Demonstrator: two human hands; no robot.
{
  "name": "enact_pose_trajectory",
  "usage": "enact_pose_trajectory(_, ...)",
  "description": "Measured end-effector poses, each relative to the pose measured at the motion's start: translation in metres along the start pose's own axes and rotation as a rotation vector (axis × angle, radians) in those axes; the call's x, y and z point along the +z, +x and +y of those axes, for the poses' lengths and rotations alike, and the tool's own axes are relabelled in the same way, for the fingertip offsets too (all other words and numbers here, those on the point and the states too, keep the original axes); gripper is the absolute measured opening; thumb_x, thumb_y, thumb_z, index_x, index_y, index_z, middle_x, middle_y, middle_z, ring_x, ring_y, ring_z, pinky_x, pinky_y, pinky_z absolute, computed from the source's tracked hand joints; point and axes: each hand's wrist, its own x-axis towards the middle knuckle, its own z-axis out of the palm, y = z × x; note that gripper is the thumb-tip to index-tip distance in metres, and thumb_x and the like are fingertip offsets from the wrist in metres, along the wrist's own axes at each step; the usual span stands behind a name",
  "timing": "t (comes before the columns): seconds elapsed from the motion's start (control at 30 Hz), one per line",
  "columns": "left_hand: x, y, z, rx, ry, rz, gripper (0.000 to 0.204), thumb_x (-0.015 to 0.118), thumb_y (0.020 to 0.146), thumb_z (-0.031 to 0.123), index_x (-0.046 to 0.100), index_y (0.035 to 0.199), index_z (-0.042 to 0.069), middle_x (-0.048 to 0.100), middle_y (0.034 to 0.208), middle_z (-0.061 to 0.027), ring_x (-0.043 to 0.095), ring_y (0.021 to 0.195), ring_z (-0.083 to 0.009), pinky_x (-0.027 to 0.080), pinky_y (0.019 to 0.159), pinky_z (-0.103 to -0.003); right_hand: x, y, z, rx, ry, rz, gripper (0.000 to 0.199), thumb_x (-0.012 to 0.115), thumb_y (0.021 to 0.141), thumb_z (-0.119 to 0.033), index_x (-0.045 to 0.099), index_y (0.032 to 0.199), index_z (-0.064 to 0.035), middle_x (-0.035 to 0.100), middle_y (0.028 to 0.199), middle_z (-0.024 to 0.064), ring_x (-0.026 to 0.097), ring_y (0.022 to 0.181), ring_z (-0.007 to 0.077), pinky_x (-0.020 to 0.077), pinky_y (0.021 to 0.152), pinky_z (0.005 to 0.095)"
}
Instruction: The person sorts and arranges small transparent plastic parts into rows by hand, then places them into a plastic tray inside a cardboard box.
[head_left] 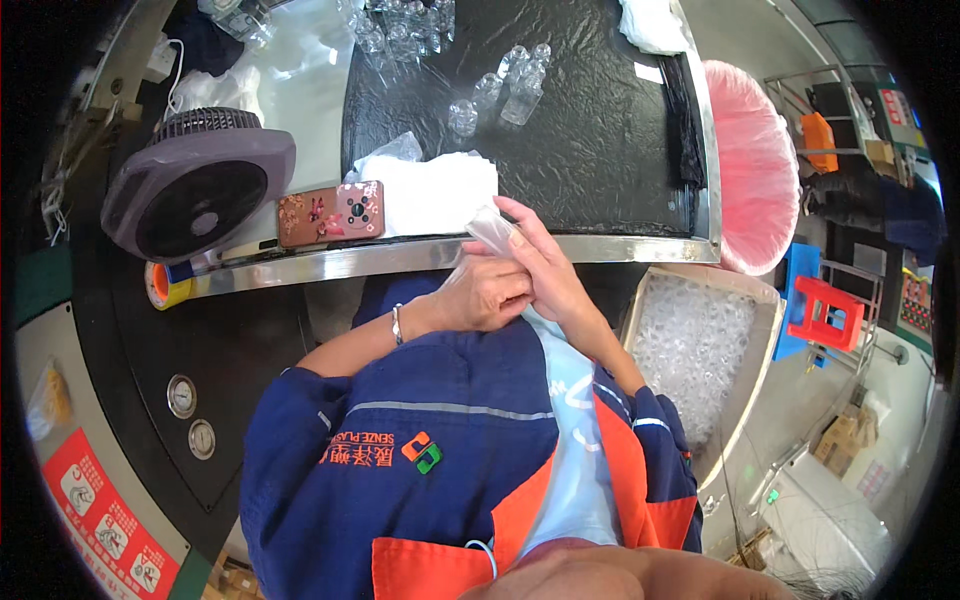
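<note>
A clear, narrow plastic piece (491,229) is held at the table's front edge, between the thumb and fingers of my right hand (545,260). Just below and left of it, my left hand (485,292) is closed with curled fingers against my right hand; what it holds, if anything, is hidden. A white cloth or paper sheet (440,192) lies flat behind the plastic piece, with crumpled clear film (395,150) at its far left corner. Farther back on the black sheet (590,180) stand or lie several clear plastic bottle-like pieces (522,85).
A patterned phone (331,214) lies left of the cloth, beside a grey fan (200,185). More clear pieces (405,25) sit at the back. A box of clear parts (695,335) stands below right, near a pink-covered round container (748,165). A metal rim (330,262) edges the table.
</note>
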Motion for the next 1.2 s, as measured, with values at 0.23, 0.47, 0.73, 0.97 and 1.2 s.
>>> enact_pose_trajectory(0.23, -0.038, 0.01, -0.024, -0.358, 0.194, 0.2, 0.014, 0.07, 0.077, 0.009, 0.062, 0.087, 0.005, 0.062, 0.082, -0.0105, 0.064, 0.071, -0.0302, 0.052, 0.061, -0.038, -0.069, 0.031, -0.015, -0.58, -1.238, 0.311, 0.038, 0.061, 0.084, -0.004, 0.055, 0.122, 0.0004, 0.051, 0.126, 0.0256, 0.051, 0.119, 0.0381, 0.0419, 0.1, 0.0416)
enact_pose_trajectory(0.47, -0.061, -0.002, -0.054, -0.673, 0.524, 0.032, 0.023, 0.074, 0.076, 0.018, 0.059, 0.085, 0.003, 0.064, 0.086, -0.0141, 0.065, 0.074, -0.032, 0.051, 0.062, -0.042, -0.12, 0.031, -0.053, -0.469, -2.045, 0.72, 0.041, 0.065, 0.08, -0.011, 0.056, 0.119, -0.0022, 0.048, 0.124, 0.0238, 0.047, 0.114, 0.0421, 0.0406, 0.097, 0.0461)
enact_pose_trajectory(0.73, -0.061, -0.016, -0.06, -0.834, 0.247, 0.222, 0.013, 0.065, 0.085, 0.013, 0.068, 0.09, 0.0, 0.068, 0.072, -0.0118, 0.065, 0.059, -0.016, 0.049, 0.057, -0.029, -0.059, 0.118, -0.063, -0.841, -1.824, 0.432, 0.06, 0.068, 0.082, -0.015, 0.045, 0.137, -0.0129, 0.056, 0.112, 0.0179, 0.056, 0.101, 0.0365, 0.0478, 0.085, 0.0431)
enact_pose_trajectory(0.97, -0.056, -0.02, -0.072, -0.77, 0.189, 0.28, 0.013, 0.07, 0.08, 0.014, 0.068, 0.083, 0.001, 0.068, 0.069, -0.0107, 0.066, 0.061, -0.0181, 0.05, 0.057, -0.03, -0.077, 0.146, -0.031, -0.886, -1.676, 0.538, 0.047, 0.074, 0.077, -0.016, 0.051, 0.117, -0.0079, 0.057, 0.106, 0.0149, 0.06, 0.085, 0.0324, 0.0508, 0.075, 0.0423)
enact_pose_trajectory(1.2, -0.063, -0.006, -0.055, -0.773, -0.239, 0.348, 0.011, 0.064, 0.087, 0.006, 0.069, 0.092, -0.002, 0.069, 0.078, -0.0057, 0.066, 0.067, -0.0107, 0.052, 0.061, -0.023, -0.066, 0.073, -0.015, -0.601, -1.534, 0.37, 0.028, 0.071, 0.08, -0.009, 0.054, 0.099, 0.0008, 0.058, 0.096, 0.0152, 0.063, 0.078, 0.0317, 0.0513, 0.065, 0.0399)
